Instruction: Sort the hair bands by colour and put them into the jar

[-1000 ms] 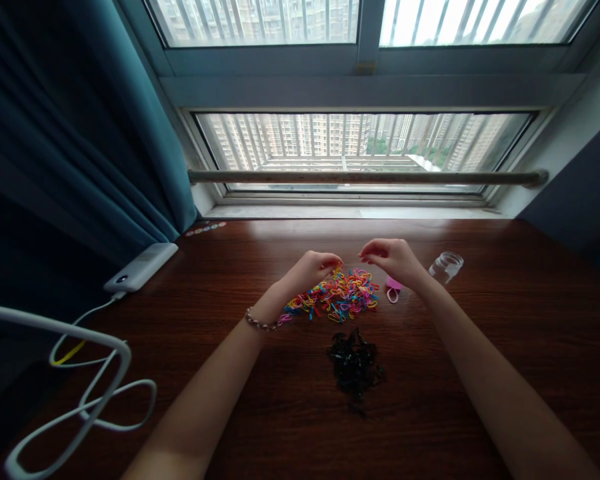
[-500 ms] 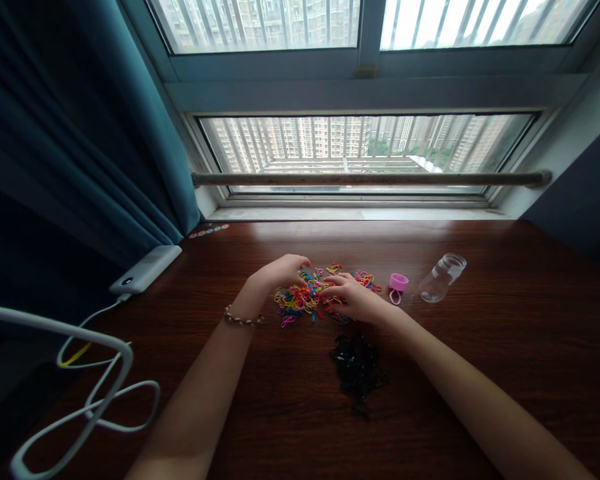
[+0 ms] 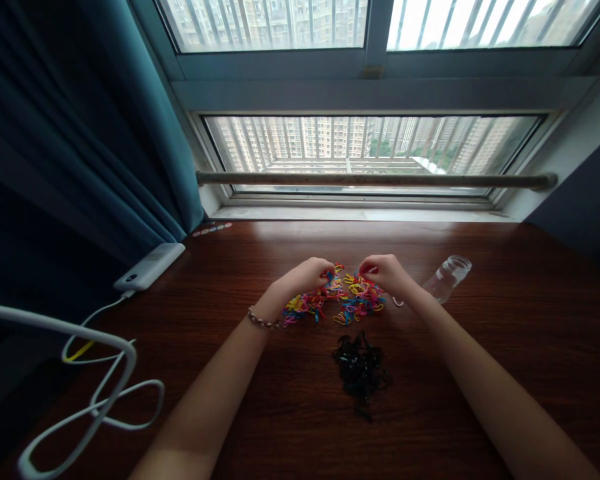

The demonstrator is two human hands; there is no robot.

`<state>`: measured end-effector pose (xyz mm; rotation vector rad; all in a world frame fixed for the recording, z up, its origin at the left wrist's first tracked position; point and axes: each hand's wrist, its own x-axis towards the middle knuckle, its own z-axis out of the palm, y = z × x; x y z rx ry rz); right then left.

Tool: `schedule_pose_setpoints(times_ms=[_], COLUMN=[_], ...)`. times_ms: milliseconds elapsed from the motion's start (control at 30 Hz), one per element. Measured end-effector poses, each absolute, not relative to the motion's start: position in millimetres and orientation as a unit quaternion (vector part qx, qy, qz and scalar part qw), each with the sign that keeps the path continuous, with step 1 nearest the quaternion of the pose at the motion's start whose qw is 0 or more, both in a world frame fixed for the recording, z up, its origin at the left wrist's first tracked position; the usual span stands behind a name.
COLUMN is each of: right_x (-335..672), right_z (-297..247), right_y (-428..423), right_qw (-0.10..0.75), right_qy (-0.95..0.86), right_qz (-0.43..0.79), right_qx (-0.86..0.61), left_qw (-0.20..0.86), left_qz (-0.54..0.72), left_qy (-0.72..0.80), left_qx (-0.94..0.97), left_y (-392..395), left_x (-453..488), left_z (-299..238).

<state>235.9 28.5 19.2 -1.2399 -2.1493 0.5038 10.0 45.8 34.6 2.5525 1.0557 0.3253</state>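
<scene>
Small multicoloured rubber bands lie in two neighbouring heaps on the table, a left heap [image 3: 313, 303] and a right heap [image 3: 363, 297]. At the far edge of the left one, my left hand [image 3: 310, 275] curls its fingers closed on some coloured bands. My right hand [image 3: 387, 273] pinches at the far side of the right heap, with a bit of colour at its fingertips; how many bands it holds is hidden. A tangle of black rubber bands [image 3: 360, 367] sits nearer to me. Behind my right wrist a pink loop [image 3: 398, 302] shows, its cap covered.
A clear bottle [image 3: 447, 277] leans on its side beyond my right forearm. On the left are a white power bank [image 3: 150, 267] and looping white cables [image 3: 125, 360]. A blue curtain [image 3: 105, 133] hangs there, and a metal rail [image 3: 375, 179] crosses the window.
My right hand has lifted from the heap and moved right and away, its spread fingers now pinched. My left hand has shifted right and closed. A gap now parts the coloured bands into two heaps.
</scene>
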Motion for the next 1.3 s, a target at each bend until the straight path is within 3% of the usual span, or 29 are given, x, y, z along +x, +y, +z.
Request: schedule_pose_setpoints(times_ms=[167, 367, 533, 667, 800, 900, 1100, 1300], right_x=[245.2, 230.9, 190.9, 170.2, 175.6, 190.1, 221.9, 237.6], right_z=[35.3, 41.6, 18.9, -5.6, -10.2, -1.8, 21.7, 35.2], right_y=[26.7, 17.6, -3.5, -12.2, -3.2, 7.4, 21.0, 24.8], right_qw=[0.337, 0.355, 0.296, 0.208, 0.211, 0.244, 0.351, 0.369], right_qy=[-0.778, -0.806, -0.882, -0.92, -0.905, -0.873, -0.802, -0.777], right_qz=[0.246, 0.192, 0.099, 0.073, 0.099, 0.135, 0.191, 0.23], right_qx=[-0.47, -0.434, -0.353, -0.324, -0.357, -0.4, -0.443, -0.455], left_qw=[0.273, 0.442, 0.368, 0.273, 0.179, 0.162, 0.171, 0.2], left_qz=[0.253, 0.28, 0.265, 0.126, -0.065, -0.141, -0.089, 0.027], left_qy=[0.349, 0.272, 0.363, 0.453, 0.532, 0.566, 0.527, 0.455], left_qx=[0.86, 0.808, 0.814, 0.839, 0.825, 0.796, 0.828, 0.867], left_y=[42.1, 47.4, 58.0, 60.9, 56.5, 51.9, 51.7, 52.7], left_x=[17.4, 11.8, -6.3, -22.6, -28.8, -25.8, -16.9, -7.2], left_z=[44.0, 42.6, 45.4, 49.6, 49.3, 48.6, 43.5, 37.4])
